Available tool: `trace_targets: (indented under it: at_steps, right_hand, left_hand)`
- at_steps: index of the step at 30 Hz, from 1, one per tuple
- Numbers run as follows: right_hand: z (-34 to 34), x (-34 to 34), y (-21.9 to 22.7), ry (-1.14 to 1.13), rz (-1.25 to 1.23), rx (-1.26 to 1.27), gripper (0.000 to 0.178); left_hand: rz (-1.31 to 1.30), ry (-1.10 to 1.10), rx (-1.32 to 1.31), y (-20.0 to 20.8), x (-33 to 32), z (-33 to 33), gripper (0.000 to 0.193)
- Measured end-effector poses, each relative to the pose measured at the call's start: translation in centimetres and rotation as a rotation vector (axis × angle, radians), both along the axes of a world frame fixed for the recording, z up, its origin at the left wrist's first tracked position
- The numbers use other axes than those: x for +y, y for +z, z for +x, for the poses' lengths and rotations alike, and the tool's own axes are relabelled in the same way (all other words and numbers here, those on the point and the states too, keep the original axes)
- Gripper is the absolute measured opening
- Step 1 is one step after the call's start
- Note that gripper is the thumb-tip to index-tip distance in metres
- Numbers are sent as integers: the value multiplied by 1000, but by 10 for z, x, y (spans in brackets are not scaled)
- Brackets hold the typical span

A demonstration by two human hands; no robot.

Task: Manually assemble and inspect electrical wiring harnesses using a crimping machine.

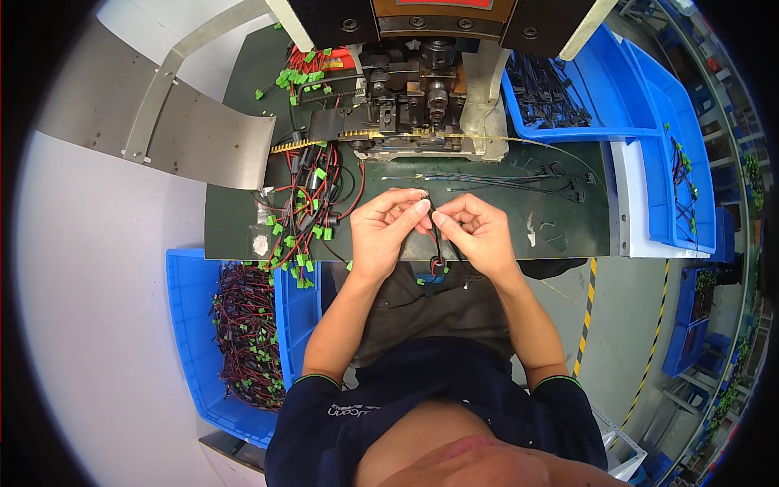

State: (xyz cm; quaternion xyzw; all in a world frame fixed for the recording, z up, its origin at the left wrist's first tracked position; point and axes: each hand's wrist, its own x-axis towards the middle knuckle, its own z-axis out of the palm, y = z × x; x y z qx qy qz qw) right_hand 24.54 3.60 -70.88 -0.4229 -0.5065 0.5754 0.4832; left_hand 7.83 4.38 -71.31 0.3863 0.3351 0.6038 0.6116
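Note:
My left hand (388, 230) and my right hand (477, 230) meet above the front edge of a dark green work mat (503, 219). Both pinch the top end of one thin red-and-black wire harness (436, 243), which hangs down between them with a green connector at its bottom. A crimping press (410, 97) stands just beyond my fingers. A pile of red and black wires with green connectors (304, 203) lies to the left of my left hand.
A blue bin (191, 325) of wire harnesses sits low at my left. Blue bins (633, 89) holding black cables stand at the right. Loose black cables (527, 183) lie on the mat's right side. A metal chute (203, 138) curves in at upper left.

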Motion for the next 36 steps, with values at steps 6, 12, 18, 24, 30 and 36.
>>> trace_targets:
  at_steps: [6,12,18,24,30,36]
  right_hand:
    - [1,1,1,10,0,-28,7]
    - [-3,4,7,8,118,-149,7]
    - [-9,1,27,-13,-152,114,8]
    - [-4,8,28,161,-274,-28,17]
    - [-8,11,36,145,-10,-132,21]
    - [-7,7,31,115,-123,-122,20]
  left_hand:
    - [9,-11,-13,1,2,1,14]
    - [20,-75,-17,-1,4,-2,9]
    - [52,-59,-32,1,3,0,10]
    - [68,-44,-79,-1,5,-2,10]
    - [49,-46,-150,4,5,-6,10]
    - [37,-69,-117,15,5,-4,7]
